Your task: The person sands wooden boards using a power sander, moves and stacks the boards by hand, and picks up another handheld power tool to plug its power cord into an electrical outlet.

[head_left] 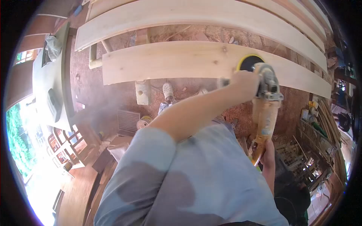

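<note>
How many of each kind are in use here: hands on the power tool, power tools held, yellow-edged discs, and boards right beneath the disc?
Left hand and right hand: 2
Power tool: 1
Yellow-edged disc: 1
Board beneath the disc: 1
Total: 5

Left hand (245, 84) curled far forward, right hand (268, 153) curled closer in.

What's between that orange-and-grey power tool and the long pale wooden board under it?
A yellow-rimmed, round black disc sits between the tool and board, in the head view.
</note>
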Demonstrator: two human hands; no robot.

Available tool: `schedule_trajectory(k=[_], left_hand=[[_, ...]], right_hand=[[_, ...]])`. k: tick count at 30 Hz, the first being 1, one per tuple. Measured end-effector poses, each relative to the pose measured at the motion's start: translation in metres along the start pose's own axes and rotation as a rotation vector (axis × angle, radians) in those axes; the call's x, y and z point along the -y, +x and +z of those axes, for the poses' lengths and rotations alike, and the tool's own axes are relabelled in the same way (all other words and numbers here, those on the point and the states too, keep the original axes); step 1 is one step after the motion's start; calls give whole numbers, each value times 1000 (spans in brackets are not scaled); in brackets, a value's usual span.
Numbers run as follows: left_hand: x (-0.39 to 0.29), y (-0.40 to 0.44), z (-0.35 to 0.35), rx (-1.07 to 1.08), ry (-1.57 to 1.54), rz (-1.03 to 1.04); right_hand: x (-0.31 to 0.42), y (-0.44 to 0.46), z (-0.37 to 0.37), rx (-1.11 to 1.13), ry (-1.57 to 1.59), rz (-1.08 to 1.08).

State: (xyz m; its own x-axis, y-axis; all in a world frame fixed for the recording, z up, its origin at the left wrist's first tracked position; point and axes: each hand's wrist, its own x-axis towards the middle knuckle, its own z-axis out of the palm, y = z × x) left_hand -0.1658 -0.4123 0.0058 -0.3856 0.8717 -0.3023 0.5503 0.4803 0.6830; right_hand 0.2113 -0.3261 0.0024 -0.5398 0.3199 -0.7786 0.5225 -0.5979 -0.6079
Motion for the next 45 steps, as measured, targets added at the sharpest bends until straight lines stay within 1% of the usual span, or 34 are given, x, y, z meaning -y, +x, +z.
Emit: schedule_trajectory(k=[2,3,5,7,9,10,11,13,14,15,16,17,18,19,20,21,22,23,24,25,27,29,31,32,34,36,37,39,40,42,44,45], left_hand=[[-34,27,21,-8,65,122],[-46,32,27,-6,97,191],[-58,30,41,6,131,196],[-63,16,42,19,165,201],[-49,-8,34,72,29,59],[-38,-22,24,70,30,51],[-22,-40,12,73,6,-16],[25,-80,-7,47,-40,-147],[53,-103,-15,22,-58,-216],[83,-132,-29,13,-53,-283],[111,-160,-42,4,-59,-345],[138,-185,-54,-11,-59,-411],[166,-207,-66,-24,-59,-478],[196,-225,-77,-30,-78,-491],[228,-239,-88,-50,-73,-555],[259,-254,-98,-69,-68,-620],[283,-276,-104,-70,-86,-628],[297,-311,-103,-93,-110,-684],[303,-355,-96,-119,-126,-732],[310,-394,-92,-120,-128,-734],[327,-440,-94,-153,-115,-796],[351,-457,-107,-175,-123,-823],[388,-455,-115,-322,-61,-803],[405,-452,-123,-377,-78,-797],[429,-446,-155,-369,-88,-825],[456,-453,-183,-372,-106,-845],[473,-463,-191,-370,-102,-834],[500,-484,-199,-432,-71,-847],[503,-493,-203,-445,-37,-858],[485,-489,-209,-529,-90,-773],[453,-470,-207,-586,-76,-776],[441,-465,-201,-594,-87,-827]], right_hand=[[-15,-11,-29,-84,225,-41],[-14,-17,-32,-77,224,-37],[-13,-31,-32,-190,294,-25],[-22,-38,-36,-162,284,-22],[-29,-37,-26,-134,273,-20],[-28,-35,-9,-113,153,-71],[-23,-31,9,-83,27,-111],[-17,-18,52,-28,-14,-77],[-20,-9,75,27,-60,-18],[-24,1,103,81,-107,41],[-25,8,139,5,-191,70],[-28,16,174,9,-211,79],[-30,28,210,59,-232,65],[-33,48,234,108,-308,63],[-36,68,258,158,-383,58],[-36,83,292,159,-400,68],[-41,87,330,215,-352,59],[-55,80,358,270,-302,52],[-77,63,374,360,-341,58],[-98,47,393,361,-344,59],[-116,30,437,402,-360,46],[-116,40,469,424,-405,38],[-105,62,500,446,-449,31],[-97,75,516,453,-441,41],[-80,98,550,461,-436,52],[-68,111,590,480,-587,24],[-67,116,611,472,-582,18],[-64,123,644,562,-662,-44],[-61,127,652,554,-657,-50],[-50,133,646,634,-732,-89],[-36,135,624,674,-727,-148],[-30,135,617,638,-719,-154]])
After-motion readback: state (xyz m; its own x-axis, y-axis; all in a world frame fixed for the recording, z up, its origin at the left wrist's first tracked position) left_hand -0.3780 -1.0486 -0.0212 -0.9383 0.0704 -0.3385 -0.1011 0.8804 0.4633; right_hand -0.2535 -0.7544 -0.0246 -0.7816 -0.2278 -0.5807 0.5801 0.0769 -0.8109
